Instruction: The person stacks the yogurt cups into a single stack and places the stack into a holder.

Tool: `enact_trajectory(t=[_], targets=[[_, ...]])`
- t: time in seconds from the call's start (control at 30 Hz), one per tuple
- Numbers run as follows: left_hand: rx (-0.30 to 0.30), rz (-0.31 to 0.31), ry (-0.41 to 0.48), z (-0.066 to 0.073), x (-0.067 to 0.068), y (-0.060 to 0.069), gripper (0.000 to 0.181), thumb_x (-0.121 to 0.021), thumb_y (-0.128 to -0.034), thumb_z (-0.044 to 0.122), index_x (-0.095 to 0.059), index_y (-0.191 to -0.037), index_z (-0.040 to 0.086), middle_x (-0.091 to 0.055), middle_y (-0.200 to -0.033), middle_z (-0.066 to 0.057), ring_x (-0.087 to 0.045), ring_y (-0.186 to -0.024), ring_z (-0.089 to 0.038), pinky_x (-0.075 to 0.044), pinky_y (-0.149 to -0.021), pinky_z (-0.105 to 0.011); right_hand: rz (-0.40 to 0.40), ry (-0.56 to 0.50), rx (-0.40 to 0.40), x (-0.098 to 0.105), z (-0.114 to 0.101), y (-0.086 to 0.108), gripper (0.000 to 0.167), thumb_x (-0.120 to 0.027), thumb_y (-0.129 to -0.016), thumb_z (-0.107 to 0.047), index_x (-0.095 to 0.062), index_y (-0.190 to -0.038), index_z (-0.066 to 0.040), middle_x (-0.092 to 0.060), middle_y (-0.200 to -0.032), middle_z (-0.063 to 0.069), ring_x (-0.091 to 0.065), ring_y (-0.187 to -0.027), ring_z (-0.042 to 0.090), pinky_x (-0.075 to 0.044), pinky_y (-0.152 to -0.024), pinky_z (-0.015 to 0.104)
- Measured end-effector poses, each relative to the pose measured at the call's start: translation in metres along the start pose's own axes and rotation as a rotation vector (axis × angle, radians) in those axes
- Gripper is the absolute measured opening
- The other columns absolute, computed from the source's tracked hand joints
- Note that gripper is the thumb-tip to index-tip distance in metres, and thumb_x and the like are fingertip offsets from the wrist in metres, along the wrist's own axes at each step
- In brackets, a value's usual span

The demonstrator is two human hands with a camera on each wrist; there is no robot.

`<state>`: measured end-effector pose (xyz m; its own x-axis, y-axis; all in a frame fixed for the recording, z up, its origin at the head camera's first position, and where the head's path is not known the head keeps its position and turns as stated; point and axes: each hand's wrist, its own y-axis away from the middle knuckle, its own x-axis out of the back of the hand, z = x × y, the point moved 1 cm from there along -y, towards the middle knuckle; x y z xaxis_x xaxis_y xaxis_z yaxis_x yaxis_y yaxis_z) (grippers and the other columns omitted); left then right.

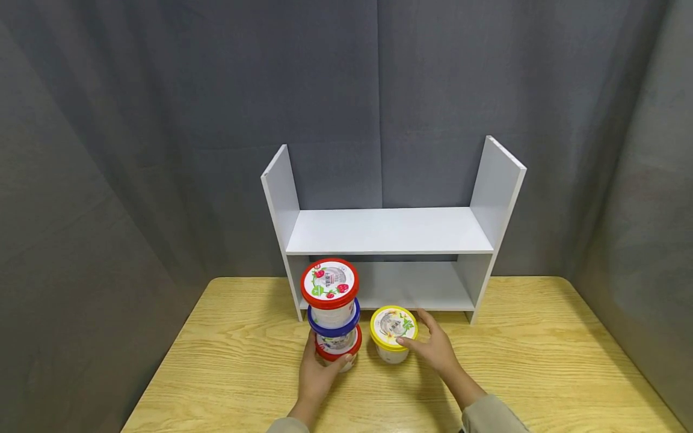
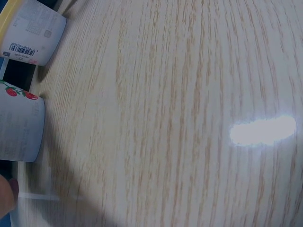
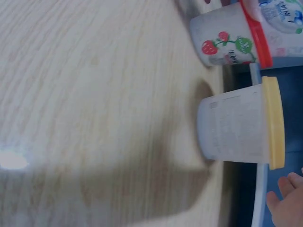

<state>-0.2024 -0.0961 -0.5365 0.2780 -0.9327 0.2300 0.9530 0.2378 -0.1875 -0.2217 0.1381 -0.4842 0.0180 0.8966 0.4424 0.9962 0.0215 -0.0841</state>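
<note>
Three white plastic tubs stand stacked: a red-lidded strawberry tub [image 1: 330, 282] on top, a blue-lidded tub [image 1: 334, 334] in the middle, and another red-lidded tub [image 3: 232, 42] at the bottom. My left hand [image 1: 319, 373] holds the bottom tub, thumb in front and fingers at its left side; part of its grip is hidden. To the right, a yellow-lidded tub [image 1: 394, 328] stands on the table. My right hand [image 1: 435, 349] is beside it, thumb at the lid's right edge, fingers spread. In the right wrist view these fingers [image 3: 286, 198] appear apart from the yellow lid.
Behind the tubs stands a white two-tier shelf [image 1: 390, 231] with tall side panels. The wooden table [image 1: 233, 367] extends on both sides. Grey curtains [image 1: 227, 120] hang behind and to the sides.
</note>
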Motion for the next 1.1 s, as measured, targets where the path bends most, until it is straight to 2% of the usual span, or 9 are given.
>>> enact_trajectory(t=[0.3, 0.5, 0.77, 0.97, 1.03, 1.1], targets=[[-0.007, -0.004, -0.002, -0.001, 0.000, 0.000, 0.094, -0.078, -0.0607, 0.026, -0.024, -0.135, 0.007, -0.037, -0.129, -0.015, -0.033, -0.118, -0.029, -0.022, -0.100, -0.044, -0.015, -0.029, -0.047, -0.007, 0.013, 0.000, 0.083, -0.074, -0.066, -0.027, -0.029, -0.129, 0.004, -0.033, -0.127, 0.029, -0.028, -0.117, 0.043, -0.023, -0.091, 0.059], [-0.008, -0.004, 0.015, -0.001, 0.000, 0.000, 0.094, -0.078, -0.0606, 0.025, -0.023, -0.135, 0.007, -0.037, -0.129, -0.015, -0.032, -0.118, -0.029, -0.022, -0.100, -0.044, -0.028, -0.053, -0.012, -0.013, 0.017, -0.003, 0.083, -0.076, -0.064, -0.023, -0.031, -0.129, 0.002, -0.037, -0.125, 0.026, -0.029, -0.117, 0.041, -0.018, -0.092, 0.061], [-0.047, 0.005, 0.030, 0.002, 0.000, 0.002, 0.095, -0.077, -0.0607, 0.032, -0.023, -0.135, 0.007, -0.037, -0.128, -0.016, -0.033, -0.117, -0.032, -0.024, -0.098, -0.045, -0.041, -0.007, -0.018, -0.018, 0.018, -0.008, 0.091, -0.077, -0.062, -0.027, -0.027, -0.132, 0.002, -0.030, -0.132, 0.024, -0.023, -0.120, 0.042, -0.019, -0.093, 0.060], [-0.124, 0.038, 0.008, 0.000, -0.001, 0.002, 0.093, -0.076, -0.0620, 0.030, -0.025, -0.135, 0.006, -0.040, -0.124, -0.020, -0.037, -0.112, -0.037, -0.029, -0.093, -0.051, -0.029, -0.010, 0.020, -0.022, 0.018, -0.009, 0.092, -0.079, -0.059, -0.021, -0.028, -0.130, 0.005, -0.030, -0.131, 0.026, -0.023, -0.120, 0.042, -0.019, -0.095, 0.057], [-0.124, 0.033, -0.006, -0.001, -0.001, 0.002, 0.092, -0.076, -0.0630, 0.030, -0.024, -0.135, 0.006, -0.040, -0.124, -0.020, -0.037, -0.112, -0.037, -0.030, -0.092, -0.050, -0.028, -0.017, 0.028, -0.023, 0.019, -0.009, 0.092, -0.079, -0.058, -0.020, -0.028, -0.130, 0.006, -0.027, -0.133, 0.026, -0.022, -0.121, 0.041, -0.018, -0.097, 0.054], [-0.095, 0.018, -0.001, -0.003, -0.001, 0.002, 0.092, -0.076, -0.0625, 0.030, -0.023, -0.135, 0.007, -0.039, -0.125, -0.018, -0.036, -0.114, -0.034, -0.029, -0.095, -0.047, -0.025, -0.023, 0.032, -0.024, 0.021, -0.010, 0.093, -0.080, -0.058, -0.019, -0.028, -0.130, 0.006, -0.024, -0.134, 0.026, -0.021, -0.121, 0.041, -0.017, -0.098, 0.053]])
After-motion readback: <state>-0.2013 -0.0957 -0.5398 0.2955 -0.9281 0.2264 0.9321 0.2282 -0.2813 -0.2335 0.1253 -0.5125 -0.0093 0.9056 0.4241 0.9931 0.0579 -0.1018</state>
